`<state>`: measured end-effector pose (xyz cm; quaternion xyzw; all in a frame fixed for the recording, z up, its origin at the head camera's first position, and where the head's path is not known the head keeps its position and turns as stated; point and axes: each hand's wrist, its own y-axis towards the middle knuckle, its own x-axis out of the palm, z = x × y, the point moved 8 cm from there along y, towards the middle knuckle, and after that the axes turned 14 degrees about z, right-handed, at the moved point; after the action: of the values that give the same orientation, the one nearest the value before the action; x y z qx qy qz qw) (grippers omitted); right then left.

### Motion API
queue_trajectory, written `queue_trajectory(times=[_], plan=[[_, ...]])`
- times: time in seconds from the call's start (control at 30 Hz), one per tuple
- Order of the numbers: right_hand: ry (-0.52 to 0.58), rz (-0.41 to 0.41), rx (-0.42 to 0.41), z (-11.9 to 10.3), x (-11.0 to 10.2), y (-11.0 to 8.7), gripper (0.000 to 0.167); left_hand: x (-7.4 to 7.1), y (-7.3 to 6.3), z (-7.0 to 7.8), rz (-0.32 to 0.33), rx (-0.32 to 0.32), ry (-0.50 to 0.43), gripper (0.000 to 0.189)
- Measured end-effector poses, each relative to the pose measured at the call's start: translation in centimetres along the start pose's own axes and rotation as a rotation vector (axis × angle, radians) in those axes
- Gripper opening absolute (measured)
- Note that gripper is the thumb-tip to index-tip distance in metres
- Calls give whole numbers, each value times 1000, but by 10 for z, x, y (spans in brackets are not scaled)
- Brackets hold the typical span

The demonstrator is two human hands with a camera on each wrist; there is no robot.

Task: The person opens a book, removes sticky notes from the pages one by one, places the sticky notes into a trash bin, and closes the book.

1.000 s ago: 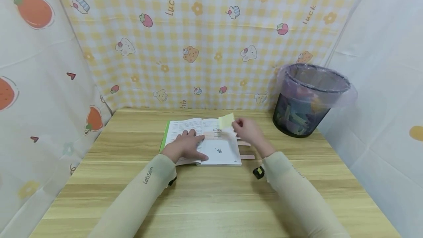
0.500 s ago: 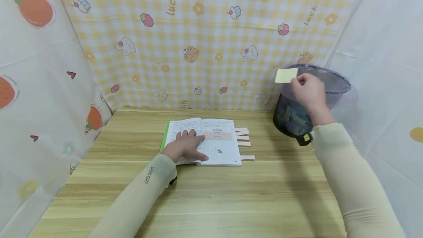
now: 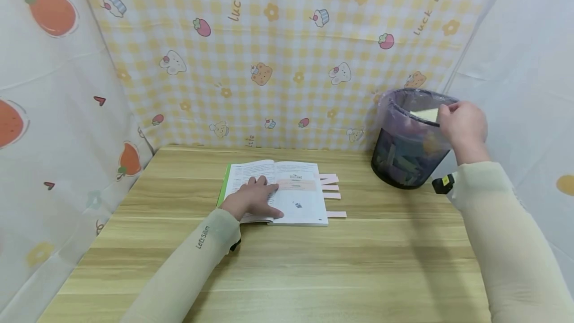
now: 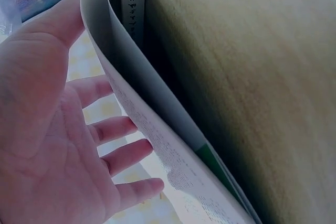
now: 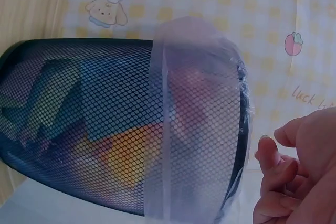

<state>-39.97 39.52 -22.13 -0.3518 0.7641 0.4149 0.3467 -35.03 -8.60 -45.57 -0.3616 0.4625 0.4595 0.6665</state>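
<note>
My left hand (image 3: 253,199) rests on an open book (image 3: 299,208), fingers spread over the left page and thumb across the inner fold. In the left wrist view its thumb and straight fingers lie against a curved page (image 4: 152,124). At the upper right my right hand (image 3: 464,122) is at the rim of a mesh trash bin (image 3: 399,153). A pale yellow sticky note (image 3: 425,114) shows in the bin's mouth, right by those fingertips. In the right wrist view the thumb and index finger (image 5: 269,153) stand slightly apart, with no note between them.
Several pink tabs (image 3: 331,196) stick out from the book's right edge. A translucent purple bag (image 5: 197,87) lines the bin, and colored scraps (image 5: 126,156) show through its mesh. A checkered cloth (image 3: 278,39) hangs behind the wooden table (image 3: 287,273).
My right hand has carried the sticky note from above the book's right page over to the bin, and the note is now lower, inside the mouth. The left hand stays on the book.
</note>
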Motion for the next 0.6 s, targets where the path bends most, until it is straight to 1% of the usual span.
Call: queue_trajectory(times=[0.07, 0.13, 0.2, 0.33, 0.43, 0.6], plan=[[-5, 1, -3, -1, 1, -2, 75, 1, 1, -1, -2, 2, 0, 95], [12, 9, -19, -7, 3, -5, 75, 2, 2, -3, -1, 2, 1, 96], [48, 17, -46, -18, 6, -11, 74, 2, 3, -3, -1, 3, 2, 96], [131, 48, -124, -45, 15, -24, 69, 0, 5, -3, -4, -6, -13, 96], [159, 59, -185, -65, 29, -35, 64, 1, 6, -4, -8, -13, -27, 96], [156, 3, -256, -92, 65, -59, 54, 5, 7, -6, -9, -9, -28, 97]])
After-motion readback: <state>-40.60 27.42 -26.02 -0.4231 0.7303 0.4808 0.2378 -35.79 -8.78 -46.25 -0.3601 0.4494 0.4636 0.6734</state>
